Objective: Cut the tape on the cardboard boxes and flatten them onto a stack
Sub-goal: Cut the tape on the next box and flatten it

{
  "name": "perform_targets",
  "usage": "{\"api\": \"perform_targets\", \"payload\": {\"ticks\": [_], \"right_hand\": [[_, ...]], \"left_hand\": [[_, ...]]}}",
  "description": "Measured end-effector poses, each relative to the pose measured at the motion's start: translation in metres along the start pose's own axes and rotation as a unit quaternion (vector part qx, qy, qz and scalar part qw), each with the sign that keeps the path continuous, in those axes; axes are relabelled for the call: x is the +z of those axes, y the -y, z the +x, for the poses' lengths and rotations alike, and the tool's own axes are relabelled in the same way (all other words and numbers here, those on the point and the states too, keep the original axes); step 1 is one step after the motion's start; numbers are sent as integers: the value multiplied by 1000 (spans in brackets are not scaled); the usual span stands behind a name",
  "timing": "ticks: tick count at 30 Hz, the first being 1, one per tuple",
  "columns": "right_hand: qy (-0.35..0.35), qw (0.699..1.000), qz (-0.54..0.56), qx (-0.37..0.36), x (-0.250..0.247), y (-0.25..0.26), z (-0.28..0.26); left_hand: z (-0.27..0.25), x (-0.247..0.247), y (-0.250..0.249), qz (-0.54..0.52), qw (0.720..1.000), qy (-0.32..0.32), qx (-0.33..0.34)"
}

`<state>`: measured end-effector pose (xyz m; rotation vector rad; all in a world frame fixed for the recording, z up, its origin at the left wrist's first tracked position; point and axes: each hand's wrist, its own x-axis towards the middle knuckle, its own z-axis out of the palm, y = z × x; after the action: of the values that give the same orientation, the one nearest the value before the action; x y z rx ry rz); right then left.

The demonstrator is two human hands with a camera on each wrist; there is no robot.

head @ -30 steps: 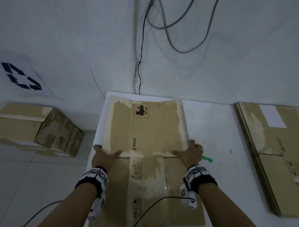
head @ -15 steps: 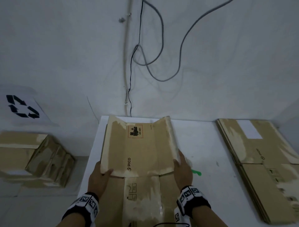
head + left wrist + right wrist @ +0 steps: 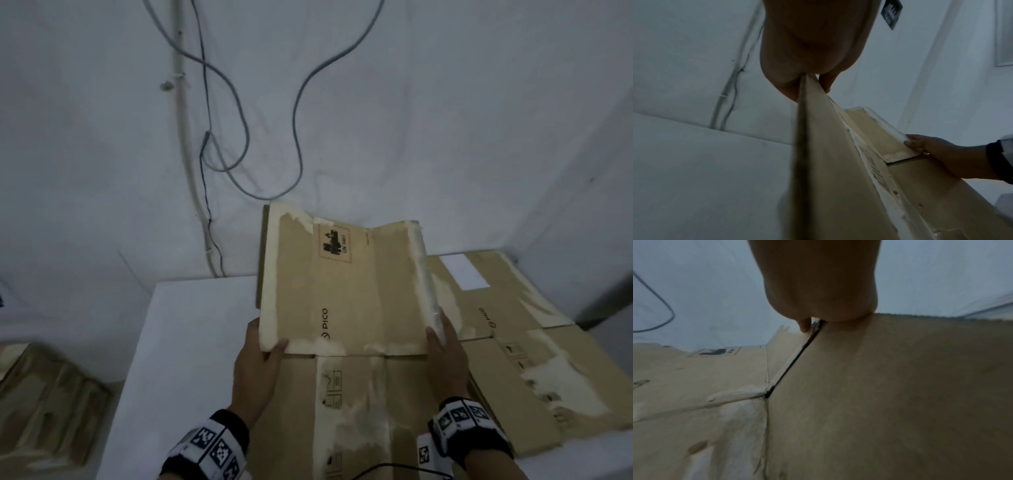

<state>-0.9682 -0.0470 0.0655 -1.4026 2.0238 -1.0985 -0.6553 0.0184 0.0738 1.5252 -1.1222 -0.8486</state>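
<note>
- The flattened box (image 3: pixel 342 308) is held off the white table (image 3: pixel 191 342), raised at its far end, with one hand on each long side.
- The left hand (image 3: pixel 255 363) is clamped on the left edge; in the left wrist view the thumb and fingers (image 3: pixel 785 91) are seen pinching the cardboard edge between them.
- The right hand (image 3: pixel 445 356) is set against the right edge, with a fingertip hooked over the flap rim in the right wrist view; a grasp on the box is judged from this.
- The box's long axis is seen to run from 6 o'clock to 12 o'clock, away from the body, and the grips sit near its middle crease, so the far half stands up and the near half hangs toward the wrists.
- The stack of flattened boxes (image 3: pixel 513 342) lies at about 3 o'clock from the held box, just beside the right hand and partly hidden behind the box's right edge.
- The right hand is the nearer one to the stack; a sideways carry toward 3 o'clock, led by that hand, is judged to be called for.
- The stack's long axis seems to lie somewhat turned from the held box's, so a small turn may be wanted before lowering.
</note>
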Motion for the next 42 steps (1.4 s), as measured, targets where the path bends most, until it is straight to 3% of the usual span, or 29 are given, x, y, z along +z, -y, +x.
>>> {"api": "perform_targets", "payload": {"ticks": [11,21,26,33,42], "right_hand": [[-70,997,-36,-22,-155,-84,161],[-10,993,-115,-8,-280,-150,298],[42,990,-132,31,-290,-209,337],[108,978,-153,88,-264,-278,355],[62,981,-169,78,-249,-285,399]], "left_hand": [[6,215,-75,-63,998,12,22],[-2,403,-108,-114,992,10,-45],[0,459,-83,-101,990,20,-93],[12,502,-33,-43,976,60,-207],[32,524,-9,60,963,37,-260]]}}
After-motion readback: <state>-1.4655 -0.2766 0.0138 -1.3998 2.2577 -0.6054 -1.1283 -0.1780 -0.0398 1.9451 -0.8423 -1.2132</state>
